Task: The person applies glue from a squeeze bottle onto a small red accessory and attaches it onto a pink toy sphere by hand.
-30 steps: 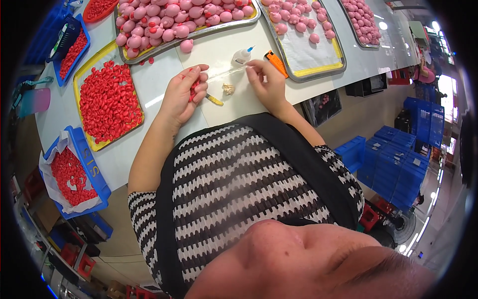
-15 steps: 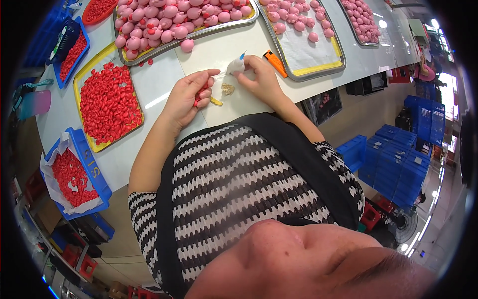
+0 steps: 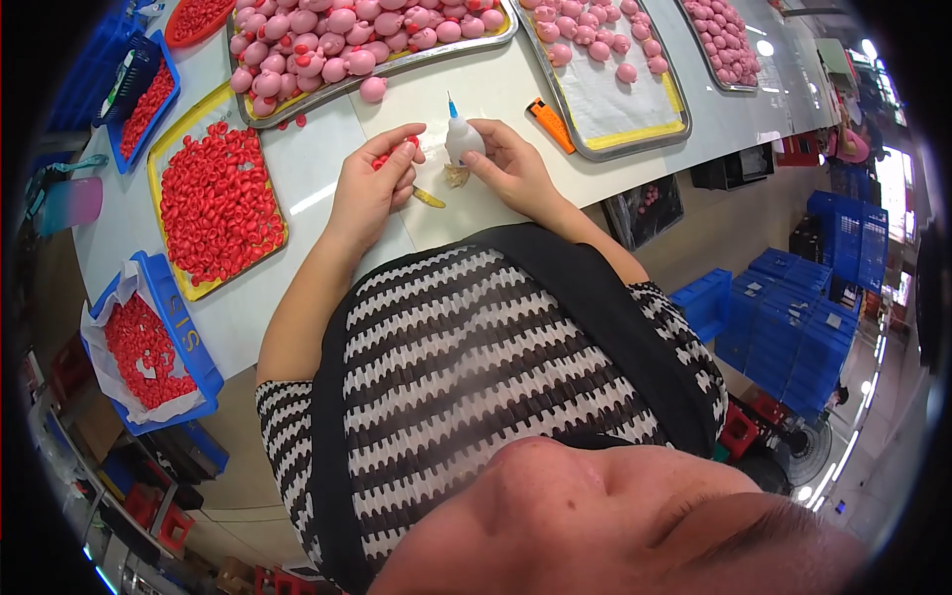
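Observation:
My right hand (image 3: 506,167) is closed round a small white squeeze bottle (image 3: 462,140) with a blue needle tip that points up and away from me. To its left, my left hand (image 3: 377,183) has its fingers curled in, with small red pieces (image 3: 381,161) held among them. Between and below the hands, a crumpled brownish wad (image 3: 456,177) lies on the table beside a thin yellow strip (image 3: 429,199). A single pink ball-shaped piece (image 3: 373,90) rests just beyond my left hand.
A yellow-lined tray (image 3: 281,244) of red pieces and a blue crate (image 3: 203,357) stand at left. Pink figures fill the far metal tray (image 3: 397,65). Another metal tray (image 3: 635,139) at right holds pink figures on white paper, beside an orange cutter (image 3: 548,125).
The squeeze bottle has shifted slightly left and its tip now stands more upright. My left hand has turned and closed further, bringing a red piece up to its fingertips.

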`<action>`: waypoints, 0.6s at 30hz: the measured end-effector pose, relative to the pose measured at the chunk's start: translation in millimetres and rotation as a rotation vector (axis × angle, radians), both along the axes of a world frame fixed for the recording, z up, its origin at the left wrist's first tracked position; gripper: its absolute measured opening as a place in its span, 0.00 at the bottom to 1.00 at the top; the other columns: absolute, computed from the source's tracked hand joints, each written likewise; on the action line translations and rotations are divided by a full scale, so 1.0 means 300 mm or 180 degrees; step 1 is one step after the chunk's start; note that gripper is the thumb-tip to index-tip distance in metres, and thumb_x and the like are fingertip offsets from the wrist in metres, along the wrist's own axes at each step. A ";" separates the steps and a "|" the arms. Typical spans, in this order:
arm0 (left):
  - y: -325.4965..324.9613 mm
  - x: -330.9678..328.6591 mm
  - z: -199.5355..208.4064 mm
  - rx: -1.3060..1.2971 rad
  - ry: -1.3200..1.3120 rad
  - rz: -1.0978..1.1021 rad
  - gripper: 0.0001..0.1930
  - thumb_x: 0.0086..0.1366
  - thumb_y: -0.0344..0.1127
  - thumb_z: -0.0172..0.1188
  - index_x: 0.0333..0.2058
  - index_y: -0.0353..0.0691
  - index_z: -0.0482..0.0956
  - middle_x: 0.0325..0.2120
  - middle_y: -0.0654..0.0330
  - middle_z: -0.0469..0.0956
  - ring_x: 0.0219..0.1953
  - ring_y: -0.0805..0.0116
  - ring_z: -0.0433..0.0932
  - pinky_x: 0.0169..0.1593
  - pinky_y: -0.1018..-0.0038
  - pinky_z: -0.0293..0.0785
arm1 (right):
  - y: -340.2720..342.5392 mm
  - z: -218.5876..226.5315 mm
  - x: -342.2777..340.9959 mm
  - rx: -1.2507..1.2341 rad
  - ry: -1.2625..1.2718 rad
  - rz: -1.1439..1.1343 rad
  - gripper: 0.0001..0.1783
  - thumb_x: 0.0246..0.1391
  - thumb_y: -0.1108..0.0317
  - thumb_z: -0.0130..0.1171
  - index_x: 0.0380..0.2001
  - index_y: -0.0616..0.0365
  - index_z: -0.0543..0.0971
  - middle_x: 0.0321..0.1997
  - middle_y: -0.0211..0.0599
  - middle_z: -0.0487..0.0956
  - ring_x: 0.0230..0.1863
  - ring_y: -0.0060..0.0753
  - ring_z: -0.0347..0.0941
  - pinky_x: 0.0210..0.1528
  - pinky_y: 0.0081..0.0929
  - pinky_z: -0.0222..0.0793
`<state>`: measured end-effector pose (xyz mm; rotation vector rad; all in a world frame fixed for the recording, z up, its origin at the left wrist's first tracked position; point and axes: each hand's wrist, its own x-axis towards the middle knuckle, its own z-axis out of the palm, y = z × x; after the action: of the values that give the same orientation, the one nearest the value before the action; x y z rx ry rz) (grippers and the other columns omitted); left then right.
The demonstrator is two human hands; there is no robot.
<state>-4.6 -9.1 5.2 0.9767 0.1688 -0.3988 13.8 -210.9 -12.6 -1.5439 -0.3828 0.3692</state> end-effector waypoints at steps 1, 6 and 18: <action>-0.001 -0.003 0.000 -0.0001 0.0002 0.0001 0.14 0.65 0.31 0.50 0.48 0.32 0.70 0.23 0.68 0.69 0.17 0.85 0.57 0.18 0.88 0.53 | 0.000 -0.004 -0.002 0.0202 -0.0047 -0.0077 0.19 0.56 0.71 0.53 0.49 0.67 0.64 0.41 0.40 0.73 0.44 0.28 0.72 0.43 0.24 0.69; 0.007 -0.011 -0.001 0.1227 -0.0748 0.0261 0.13 0.63 0.30 0.52 0.47 0.35 0.72 0.30 0.65 0.75 0.21 0.86 0.62 0.22 0.88 0.58 | -0.006 0.001 -0.004 0.0412 0.0009 -0.0049 0.18 0.57 0.75 0.48 0.50 0.67 0.62 0.45 0.42 0.71 0.45 0.31 0.72 0.48 0.28 0.67; 0.009 -0.004 -0.007 0.0190 -0.0423 0.0233 0.14 0.65 0.30 0.49 0.47 0.31 0.70 0.32 0.63 0.71 0.19 0.85 0.58 0.19 0.88 0.55 | -0.008 0.015 -0.005 0.0240 0.0116 -0.0031 0.18 0.58 0.72 0.48 0.50 0.66 0.61 0.46 0.45 0.72 0.45 0.29 0.71 0.49 0.28 0.68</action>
<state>-5.7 -6.4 3.2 1.0492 0.0963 -0.2619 12.2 -213.2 -8.2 -1.4632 -0.3568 0.3708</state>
